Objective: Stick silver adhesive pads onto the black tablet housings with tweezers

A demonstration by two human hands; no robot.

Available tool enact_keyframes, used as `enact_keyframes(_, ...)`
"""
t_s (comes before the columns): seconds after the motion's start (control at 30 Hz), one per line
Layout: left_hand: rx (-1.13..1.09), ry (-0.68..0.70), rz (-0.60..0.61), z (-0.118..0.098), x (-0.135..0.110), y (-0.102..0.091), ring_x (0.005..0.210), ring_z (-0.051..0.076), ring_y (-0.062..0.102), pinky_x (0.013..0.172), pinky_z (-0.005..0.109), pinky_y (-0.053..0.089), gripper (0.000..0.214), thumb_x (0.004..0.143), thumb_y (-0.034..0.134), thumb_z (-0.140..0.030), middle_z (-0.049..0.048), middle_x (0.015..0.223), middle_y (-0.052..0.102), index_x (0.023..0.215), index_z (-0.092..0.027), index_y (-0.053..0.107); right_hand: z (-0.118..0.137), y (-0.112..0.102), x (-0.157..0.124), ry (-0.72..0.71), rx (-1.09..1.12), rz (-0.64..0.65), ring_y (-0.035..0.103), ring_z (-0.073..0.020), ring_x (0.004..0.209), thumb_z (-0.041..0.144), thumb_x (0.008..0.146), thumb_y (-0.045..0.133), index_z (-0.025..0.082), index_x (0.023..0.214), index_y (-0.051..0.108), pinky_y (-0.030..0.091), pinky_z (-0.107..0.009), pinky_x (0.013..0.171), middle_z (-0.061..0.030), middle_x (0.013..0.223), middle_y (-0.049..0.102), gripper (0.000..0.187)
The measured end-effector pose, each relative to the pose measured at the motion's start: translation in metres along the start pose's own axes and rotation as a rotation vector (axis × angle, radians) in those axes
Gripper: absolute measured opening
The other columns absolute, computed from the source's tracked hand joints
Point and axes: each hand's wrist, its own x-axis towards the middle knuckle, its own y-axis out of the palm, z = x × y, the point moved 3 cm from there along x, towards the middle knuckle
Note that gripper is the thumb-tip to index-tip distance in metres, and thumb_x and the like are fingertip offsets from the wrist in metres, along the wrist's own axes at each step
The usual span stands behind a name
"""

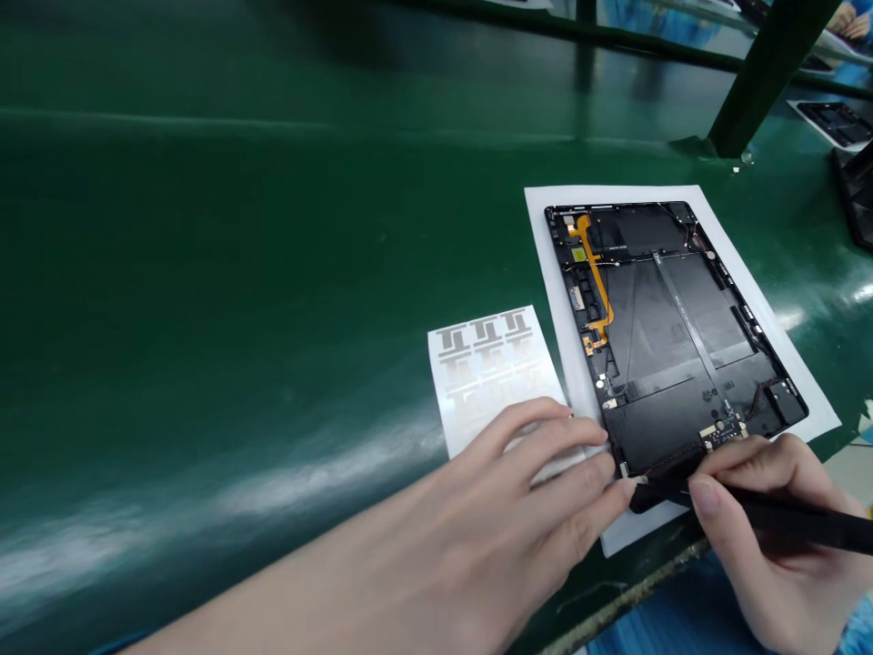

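An opened tablet (672,337) lies back-up on a white sheet (552,264), showing black battery panels and an orange flex cable (595,277). My left hand (538,491) rests flat, fingers stretched, over the lower part of a sticker sheet (487,364) and touches the tablet's near left corner. My right hand (770,509) pinches a black pen-like tool (757,511), whose tip meets that corner beside my left fingertips.
The work lies on a glossy green belt (238,273). A dark green post (764,73) stands at the back right. Another tablet on white paper (836,123) and a black object (859,196) sit at the far right. The table edge (634,596) runs below my hands.
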Motion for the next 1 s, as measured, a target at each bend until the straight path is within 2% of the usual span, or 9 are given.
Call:
enact_keyframes(0.07,0.023,-0.011,0.000,-0.002,-0.001,0.001,0.102,0.022,0.059,0.098,0.036,0.042,0.041,0.107,0.029,-0.014,0.0025,0.092,0.071,0.109,-0.016,0.070,0.000,0.000,0.002,0.088,0.022,-0.070,0.062,-0.0105,0.052,0.017,0.082,0.075,0.021,0.069,0.060,0.049,-0.019,0.046,0.0021,0.062,0.066,0.020)
enact_keyframes(0.23,0.033,-0.023,-0.032,-0.005,-0.001,0.004,0.099,0.023,0.061,0.092,0.036,0.046,0.045,0.106,0.027,-0.012,0.0028,0.092,0.072,0.105,-0.017,0.071,0.002,0.010,0.004,0.185,0.186,0.002,0.058,-0.0090,0.051,0.017,0.083,0.075,0.020,0.069,0.060,0.050,-0.018,0.047,0.0031,0.060,0.061,0.020)
enact_keyframes(0.3,0.042,-0.020,-0.031,-0.005,-0.001,0.004,0.099,0.023,0.061,0.093,0.037,0.045,0.044,0.106,0.027,-0.011,0.0029,0.093,0.072,0.105,-0.018,0.071,0.002,0.014,0.003,0.272,0.212,-0.006,0.055,-0.0082,0.050,0.018,0.083,0.074,0.020,0.068,0.059,0.050,-0.018,0.049,0.0027,0.061,0.061,0.021)
enact_keyframes(0.37,0.051,-0.037,-0.024,-0.005,0.000,0.004,0.100,0.023,0.062,0.095,0.037,0.045,0.043,0.105,0.028,-0.009,0.0026,0.093,0.073,0.106,-0.018,0.070,0.003,0.018,0.002,0.299,0.223,0.003,0.055,-0.0077,0.051,0.020,0.084,0.074,0.020,0.068,0.058,0.050,-0.018,0.051,0.0031,0.062,0.061,0.022)
enact_keyframes(0.43,0.056,-0.050,-0.027,-0.005,-0.001,0.004,0.101,0.024,0.062,0.096,0.038,0.045,0.043,0.104,0.029,-0.009,0.0025,0.094,0.073,0.106,-0.018,0.070,0.003,0.018,0.004,0.274,0.216,0.005,0.057,-0.0076,0.052,0.020,0.085,0.073,0.020,0.068,0.057,0.050,-0.016,0.051,0.0039,0.061,0.061,0.023)
enact_keyframes(0.6,0.041,-0.043,-0.026,-0.007,-0.004,0.005,0.101,0.024,0.061,0.096,0.038,0.047,0.041,0.103,0.030,-0.008,0.0034,0.094,0.072,0.107,-0.017,0.070,0.004,0.014,0.016,0.047,0.111,0.156,0.061,-0.0072,0.052,0.010,0.085,0.069,0.019,0.069,0.057,0.049,-0.013,0.048,0.0045,0.060,0.062,0.022)
enact_keyframes(0.67,0.043,-0.038,-0.023,-0.007,-0.005,0.005,0.101,0.024,0.061,0.096,0.038,0.047,0.039,0.103,0.032,-0.008,0.0039,0.095,0.072,0.107,-0.016,0.069,0.005,0.012,0.018,0.000,0.071,0.171,0.062,-0.0076,0.051,0.008,0.085,0.068,0.019,0.070,0.056,0.050,-0.014,0.047,0.0040,0.060,0.062,0.022)
enact_keyframes(0.9,0.026,-0.044,-0.025,-0.004,-0.003,0.004,0.099,0.024,0.062,0.092,0.038,0.048,0.040,0.103,0.030,-0.007,0.0037,0.094,0.072,0.106,-0.016,0.070,0.006,0.015,0.011,0.029,0.091,0.128,0.060,-0.0095,0.051,0.010,0.085,0.068,0.020,0.070,0.055,0.051,-0.017,0.046,0.0021,0.060,0.063,0.022)
enact_keyframes(1.0,0.000,-0.055,-0.035,-0.005,-0.003,0.003,0.099,0.023,0.061,0.093,0.037,0.049,0.040,0.103,0.032,-0.006,0.0036,0.094,0.072,0.104,-0.016,0.070,0.003,0.016,0.007,0.094,0.140,0.068,0.060,-0.0093,0.053,0.012,0.085,0.069,0.021,0.072,0.056,0.052,-0.017,0.049,0.0023,0.063,0.062,0.021)
